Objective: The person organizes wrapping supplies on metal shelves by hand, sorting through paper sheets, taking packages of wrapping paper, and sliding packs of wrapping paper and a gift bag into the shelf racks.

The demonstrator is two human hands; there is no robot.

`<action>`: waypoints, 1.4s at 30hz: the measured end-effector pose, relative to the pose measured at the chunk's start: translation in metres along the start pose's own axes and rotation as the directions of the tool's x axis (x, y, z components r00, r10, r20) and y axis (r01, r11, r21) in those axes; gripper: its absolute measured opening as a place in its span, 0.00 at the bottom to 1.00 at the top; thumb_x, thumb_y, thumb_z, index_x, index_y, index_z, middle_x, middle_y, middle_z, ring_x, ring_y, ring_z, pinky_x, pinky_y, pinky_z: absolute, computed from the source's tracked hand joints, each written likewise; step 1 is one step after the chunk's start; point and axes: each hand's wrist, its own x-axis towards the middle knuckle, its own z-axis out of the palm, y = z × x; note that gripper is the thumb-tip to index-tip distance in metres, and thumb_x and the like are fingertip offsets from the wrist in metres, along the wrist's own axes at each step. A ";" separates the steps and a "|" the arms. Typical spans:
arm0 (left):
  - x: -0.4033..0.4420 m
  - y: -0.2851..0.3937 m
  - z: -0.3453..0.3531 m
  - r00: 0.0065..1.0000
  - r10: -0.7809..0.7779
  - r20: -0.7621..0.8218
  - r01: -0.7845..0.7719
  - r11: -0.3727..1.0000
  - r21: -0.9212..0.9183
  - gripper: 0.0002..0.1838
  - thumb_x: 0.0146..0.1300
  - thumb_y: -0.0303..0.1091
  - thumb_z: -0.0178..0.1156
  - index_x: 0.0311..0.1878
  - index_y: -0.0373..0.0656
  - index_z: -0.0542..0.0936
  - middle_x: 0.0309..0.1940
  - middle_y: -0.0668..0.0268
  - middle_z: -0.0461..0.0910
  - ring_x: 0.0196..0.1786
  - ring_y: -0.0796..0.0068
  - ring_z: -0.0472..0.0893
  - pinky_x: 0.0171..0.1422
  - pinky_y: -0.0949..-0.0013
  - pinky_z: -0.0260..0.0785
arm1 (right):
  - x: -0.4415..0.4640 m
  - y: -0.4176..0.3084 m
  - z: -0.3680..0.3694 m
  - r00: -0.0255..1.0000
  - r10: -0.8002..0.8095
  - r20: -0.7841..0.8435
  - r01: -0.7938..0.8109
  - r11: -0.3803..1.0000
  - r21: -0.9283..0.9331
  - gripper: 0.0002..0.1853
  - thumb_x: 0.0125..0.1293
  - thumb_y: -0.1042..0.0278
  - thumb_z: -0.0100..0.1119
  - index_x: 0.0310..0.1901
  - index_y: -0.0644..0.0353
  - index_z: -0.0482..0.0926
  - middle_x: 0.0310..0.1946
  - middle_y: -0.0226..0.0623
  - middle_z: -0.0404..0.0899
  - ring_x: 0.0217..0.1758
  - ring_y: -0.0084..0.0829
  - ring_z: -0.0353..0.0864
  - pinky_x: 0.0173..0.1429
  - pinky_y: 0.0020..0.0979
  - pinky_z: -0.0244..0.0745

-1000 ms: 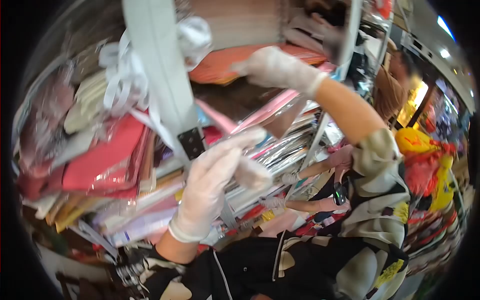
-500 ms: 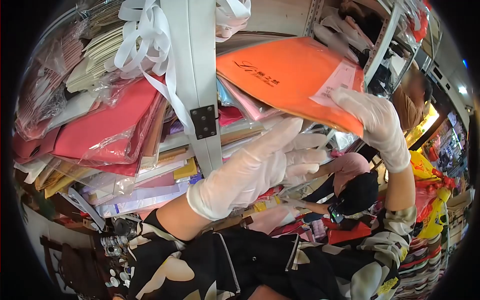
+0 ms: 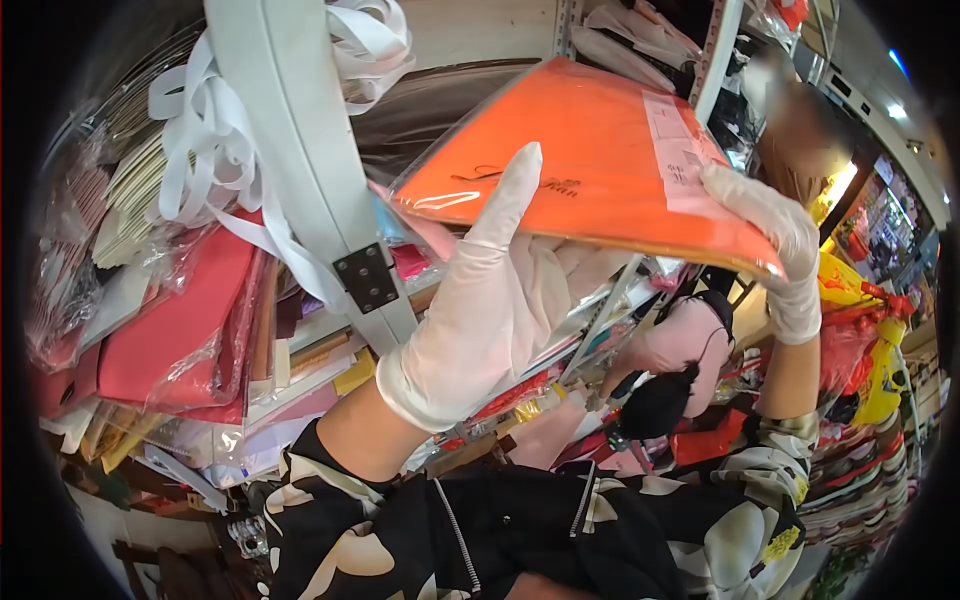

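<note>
An orange packet (image 3: pixel 590 150) in clear plastic, with a pale label and dark lettering, is raised in front of the shelf. My left hand (image 3: pixel 490 290), in a white glove, supports its near edge, the thumb on top and the fingers underneath. At the packet's right corner my right hand (image 3: pixel 775 235), gloved too, grips the edge beside the label. Beneath the packet's left end, a pink sheet (image 3: pixel 425 225) sticks out from the shelf.
A white upright post (image 3: pixel 300 150) with a black hinge (image 3: pixel 366 279) stands left of the packet. White ribbons (image 3: pixel 215 140) hang by it, above red packets (image 3: pixel 180 325). A bent-over co-worker (image 3: pixel 680 350) is beyond my hands; another person (image 3: pixel 800 130) stands at the right.
The orange packet has come off the shelf pile and now tilts up toward me. My left hand, earlier apart from it, has closed on its near edge.
</note>
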 end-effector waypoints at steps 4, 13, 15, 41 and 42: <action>0.005 -0.008 0.004 0.998 -0.015 -0.063 0.016 1.000 0.003 0.22 0.74 0.44 0.57 0.64 0.42 0.70 0.60 0.60 0.77 0.57 0.66 0.82 0.64 0.60 0.78 | -0.035 -0.015 0.015 0.981 0.175 -0.078 -0.163 0.976 0.142 0.18 0.57 0.75 0.65 0.51 0.67 0.83 0.50 0.46 0.85 0.56 0.44 0.85 0.64 0.38 0.77; 0.005 -0.028 0.005 0.981 0.079 -0.177 -0.032 0.967 0.254 0.20 0.74 0.32 0.51 0.67 0.40 0.68 0.64 0.59 0.75 0.65 0.63 0.77 0.68 0.53 0.71 | -0.077 -0.029 0.042 0.667 0.744 0.034 -0.272 0.201 0.941 0.48 0.63 0.66 0.64 0.79 0.61 0.46 0.78 0.45 0.53 0.78 0.40 0.59 0.77 0.40 0.59; -0.004 -0.034 0.009 0.979 0.135 -0.154 -0.084 0.950 0.301 0.21 0.74 0.30 0.50 0.68 0.39 0.67 0.65 0.58 0.74 0.67 0.63 0.75 0.71 0.53 0.68 | -0.089 -0.017 0.048 0.481 0.868 0.126 -0.253 0.000 0.967 0.44 0.69 0.57 0.58 0.78 0.62 0.46 0.76 0.48 0.56 0.74 0.43 0.63 0.77 0.40 0.58; -0.155 -0.025 -0.112 0.979 0.140 -0.151 0.096 0.336 0.937 0.19 0.65 0.24 0.64 0.59 0.34 0.76 0.55 0.59 0.80 0.57 0.68 0.79 0.64 0.64 0.71 | -0.136 0.027 0.179 0.489 0.781 0.389 0.070 -0.480 0.874 0.24 0.65 0.62 0.64 0.59 0.64 0.75 0.49 0.41 0.84 0.47 0.36 0.87 0.54 0.38 0.83; -0.155 -0.027 -0.115 0.983 0.126 -0.133 0.088 0.315 0.945 0.17 0.65 0.24 0.64 0.57 0.34 0.78 0.53 0.59 0.81 0.56 0.68 0.80 0.62 0.64 0.72 | -0.139 0.016 0.168 0.449 0.799 0.401 0.094 -0.488 0.868 0.24 0.64 0.62 0.64 0.59 0.64 0.75 0.48 0.40 0.84 0.46 0.36 0.87 0.54 0.38 0.83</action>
